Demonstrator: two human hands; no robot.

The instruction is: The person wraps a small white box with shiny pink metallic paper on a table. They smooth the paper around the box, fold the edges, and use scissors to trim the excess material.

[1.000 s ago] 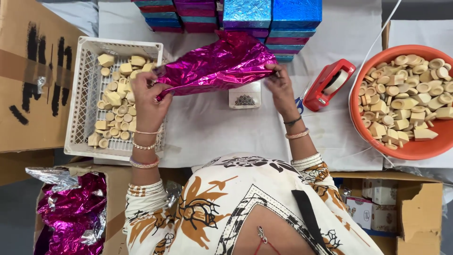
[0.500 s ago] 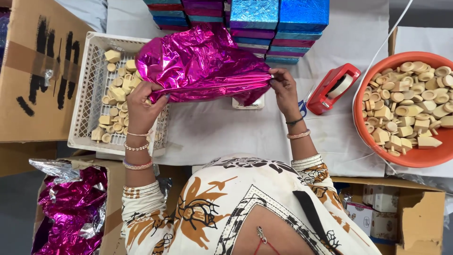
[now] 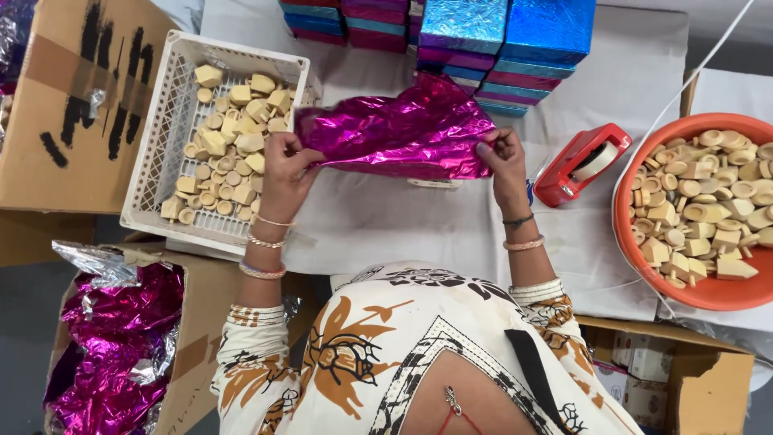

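I hold a crinkled sheet of magenta foil (image 3: 394, 133) stretched between both hands above the white table (image 3: 403, 225). My left hand (image 3: 283, 167) pinches the sheet's left edge beside the white crate. My right hand (image 3: 501, 155) grips its right lower corner. The foil hides whatever lies under it on the table.
A white plastic crate (image 3: 161, 145) of pale wooden pieces stands at the left. An orange bowl (image 3: 644, 266) with several more pieces is at the right, a red tape dispenser (image 3: 576, 161) beside it. Blue and magenta foil-wrapped boxes (image 3: 499, 36) are stacked at the back. A carton of magenta foil (image 3: 113, 346) sits lower left.
The foil sheet was lifted and bunched up half a second ago; now it is lowered and spread flatter between my hands, covering the small object seen on the table earlier.
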